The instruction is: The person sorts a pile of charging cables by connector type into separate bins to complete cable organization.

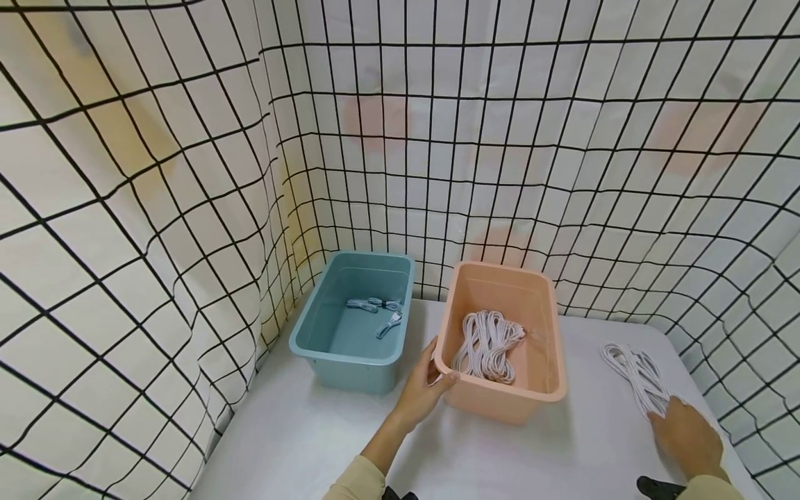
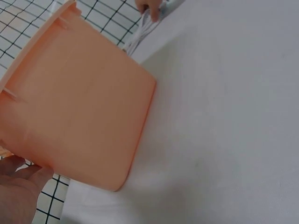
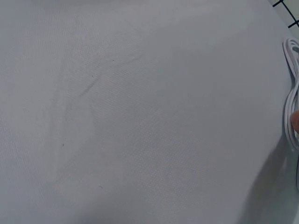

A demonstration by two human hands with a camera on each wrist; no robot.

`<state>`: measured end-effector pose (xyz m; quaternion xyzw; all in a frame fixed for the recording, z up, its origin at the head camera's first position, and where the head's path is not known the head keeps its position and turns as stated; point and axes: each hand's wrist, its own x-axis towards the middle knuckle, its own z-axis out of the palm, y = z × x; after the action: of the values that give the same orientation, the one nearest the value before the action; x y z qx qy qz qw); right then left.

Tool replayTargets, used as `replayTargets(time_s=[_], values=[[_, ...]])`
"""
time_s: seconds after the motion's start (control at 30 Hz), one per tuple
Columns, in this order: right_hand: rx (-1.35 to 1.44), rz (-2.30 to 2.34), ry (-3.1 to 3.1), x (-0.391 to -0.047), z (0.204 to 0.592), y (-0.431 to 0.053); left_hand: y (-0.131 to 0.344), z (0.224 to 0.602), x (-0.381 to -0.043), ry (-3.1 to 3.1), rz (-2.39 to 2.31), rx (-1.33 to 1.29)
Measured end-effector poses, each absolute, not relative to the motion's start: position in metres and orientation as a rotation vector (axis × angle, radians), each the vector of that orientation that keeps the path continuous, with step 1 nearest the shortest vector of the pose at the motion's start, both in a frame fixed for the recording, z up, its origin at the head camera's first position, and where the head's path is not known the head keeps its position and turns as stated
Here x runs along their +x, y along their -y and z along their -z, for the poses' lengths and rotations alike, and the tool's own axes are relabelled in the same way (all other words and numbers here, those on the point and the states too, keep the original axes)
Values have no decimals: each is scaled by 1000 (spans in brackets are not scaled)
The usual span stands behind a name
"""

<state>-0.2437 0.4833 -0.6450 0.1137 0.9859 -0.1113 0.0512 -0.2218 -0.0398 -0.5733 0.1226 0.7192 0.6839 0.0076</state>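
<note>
My left hand [image 1: 417, 394] grips the near left corner of a peach plastic bin [image 1: 509, 410], thumb by the front rim and fingers along its side. A thick heap of white cable [image 1: 490, 344] lies inside that bin. On the table's right side, my right hand [image 1: 687, 437] holds the near end of a long folded bundle of white cable [image 1: 637, 375]; the far loops stretch away from me over the tabletop. Only a fingertip [image 3: 295, 121] and part of the bundle show at the right edge of the right wrist view.
Left of the peach bin stands a blue-green bin [image 1: 356, 375] with several small cable bundles [image 1: 375, 305] in it. The white table [image 1: 281, 430] is bordered at the back and sides by black grid netting [image 1: 425, 139] over white sheeting.
</note>
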Motion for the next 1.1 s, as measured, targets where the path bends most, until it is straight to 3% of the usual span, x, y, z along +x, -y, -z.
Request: replayTargets(time_s=[0.53, 1.1], values=[[475, 587, -3052, -251, 627, -465, 37, 575, -224, -2284, -2102, 351], [362, 791, -3374, -253, 612, -451, 38, 575, -222, -2246, -2115, 324]])
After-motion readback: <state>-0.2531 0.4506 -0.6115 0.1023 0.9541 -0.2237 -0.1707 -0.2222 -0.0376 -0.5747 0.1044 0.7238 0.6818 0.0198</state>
